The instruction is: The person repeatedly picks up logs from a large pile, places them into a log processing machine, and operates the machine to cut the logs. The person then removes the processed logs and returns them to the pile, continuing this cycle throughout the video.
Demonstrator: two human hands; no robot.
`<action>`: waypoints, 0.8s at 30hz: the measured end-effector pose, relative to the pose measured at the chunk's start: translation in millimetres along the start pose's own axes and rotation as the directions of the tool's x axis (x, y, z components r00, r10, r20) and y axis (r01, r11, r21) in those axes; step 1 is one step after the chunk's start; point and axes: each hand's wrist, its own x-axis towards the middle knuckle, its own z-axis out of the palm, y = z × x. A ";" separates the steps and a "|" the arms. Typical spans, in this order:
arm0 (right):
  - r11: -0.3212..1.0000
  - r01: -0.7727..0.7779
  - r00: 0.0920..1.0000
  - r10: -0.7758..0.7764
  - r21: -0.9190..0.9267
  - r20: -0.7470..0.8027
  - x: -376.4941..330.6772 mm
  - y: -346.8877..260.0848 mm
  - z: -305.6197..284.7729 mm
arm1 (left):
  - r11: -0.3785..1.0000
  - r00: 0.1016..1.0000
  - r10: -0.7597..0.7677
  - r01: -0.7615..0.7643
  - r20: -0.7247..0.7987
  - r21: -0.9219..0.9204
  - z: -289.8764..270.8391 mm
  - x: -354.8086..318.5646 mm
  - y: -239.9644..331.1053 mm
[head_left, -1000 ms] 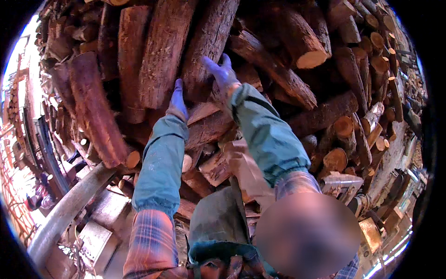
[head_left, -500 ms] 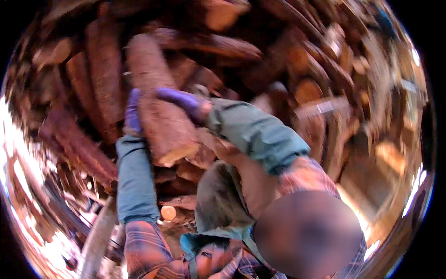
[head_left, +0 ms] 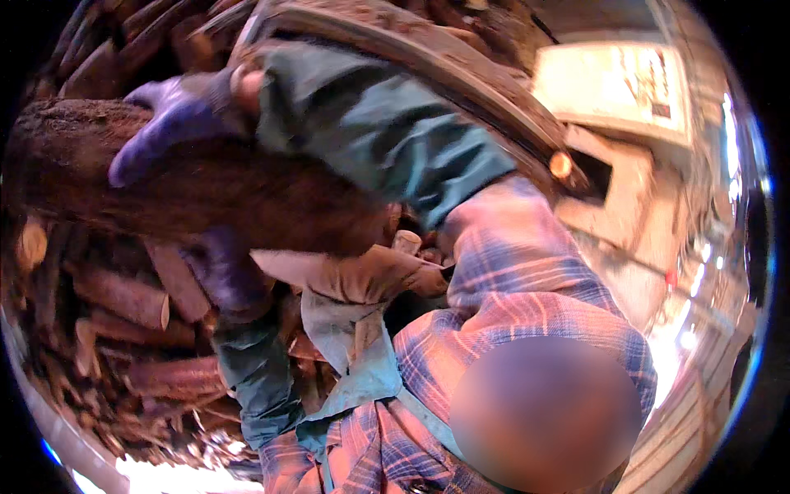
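1. While the person carries it, the big log [head_left: 206, 193] lies almost level across the upper left of the view, its bark dark and rough, and I take it as the landmark for everything else.
2. The right hand [head_left: 169, 123], in a purple glove, lies over the top of the log with the fingers spread and curved along the bark; it presses on the log but does not close around it.
3. The left hand [head_left: 226, 276], also in a purple glove, is under the log and supports it from below; the fingers are bent up against the bark, but how far they wrap around I cannot tell.
4. Both forearms wear teal sleeve covers [head_left: 387, 132], and below the log a plaid shirt [head_left: 510, 280] and a grey-blue apron [head_left: 350, 337] are visible.
5. Below and to the left of the log, the woodpile [head_left: 123, 329] shows many stacked logs with pale cut ends.
6. Just under the right end of the log, a pale split piece of wood [head_left: 354, 276] lies near the apron.
7. Far to the right of the log and higher, a pale rectangular sign [head_left: 613, 86] with a small dark square near one corner stands on a wall; its print is too blurred to see.
8. Between the log and that sign, a small orange glow [head_left: 562, 165] sits beside a dark curved beam [head_left: 461, 70].
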 end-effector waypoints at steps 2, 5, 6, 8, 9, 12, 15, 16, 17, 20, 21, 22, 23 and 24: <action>0.999 -0.008 0.996 0.004 0.041 0.092 -78.9 -19.0 -52.1 | 0.988 0.963 -0.018 -0.024 0.269 0.153 55.9 -26.4 -29.7; 0.923 -0.350 0.924 0.312 -0.159 -0.221 -251.3 -0.2 -147.3 | 0.937 0.545 -0.074 -0.248 0.835 0.244 127.1 -39.5 -77.9; 0.901 -0.384 0.902 0.320 -0.201 -0.290 -306.8 0.2 -162.3 | 0.878 0.448 -0.176 -0.331 0.876 0.346 125.2 -30.5 -70.7; 0.579 -0.560 0.800 0.195 -0.592 -0.567 -411.2 43.4 -189.2 | 0.905 0.385 -0.346 -0.102 0.856 0.412 120.5 -37.5 -89.1; 0.398 -0.719 0.681 0.242 -0.570 -0.691 -456.5 70.5 -196.7 | 0.861 0.442 -0.496 0.138 0.747 0.491 118.5 -35.3 -92.4; -0.070 -0.944 0.321 0.021 -0.322 -0.947 -592.6 243.6 -242.0 | 0.816 0.653 -0.577 0.445 0.491 0.368 91.5 -17.5 -137.6; -0.291 -0.945 0.201 -0.150 -0.151 -0.968 -580.7 293.8 -256.9 | 0.779 0.796 -0.523 0.301 0.305 0.550 15.1 20.5 -184.0; -0.339 -0.930 0.213 -0.173 -0.145 -0.962 -581.1 305.6 -262.8 | 0.736 0.795 -0.549 0.315 0.257 0.599 23.0 20.7 -188.1; -0.403 -0.893 0.328 -0.284 -0.198 -0.901 -610.1 308.6 -278.1 | 0.706 0.792 -0.571 0.339 0.217 0.622 39.7 17.9 -201.7; -0.164 -0.954 0.270 -0.112 -0.250 -0.956 -598.7 309.3 -253.3 | 0.583 0.667 -0.731 0.501 0.144 0.640 48.3 -3.0 -224.6; -0.161 -0.949 0.293 -0.148 -0.269 -0.944 -606.9 309.3 -253.7 | 0.575 0.610 -0.765 0.504 0.205 0.644 49.0 -7.9 -243.5; -0.126 -0.952 0.297 -0.156 -0.279 -0.942 -606.5 312.0 -253.3 | 0.531 0.542 -0.811 0.523 0.222 0.667 61.3 -9.0 -248.8; -0.090 -0.954 0.297 -0.164 -0.285 -0.941 -604.8 317.4 -250.4 | 0.485 0.467 -0.852 0.536 0.236 0.691 72.4 -10.0 -253.0; -0.086 -0.945 0.328 -0.199 -0.317 -0.924 -611.9 310.9 -247.4 | 0.524 0.480 -0.833 0.522 0.277 0.672 67.3 -31.1 -264.4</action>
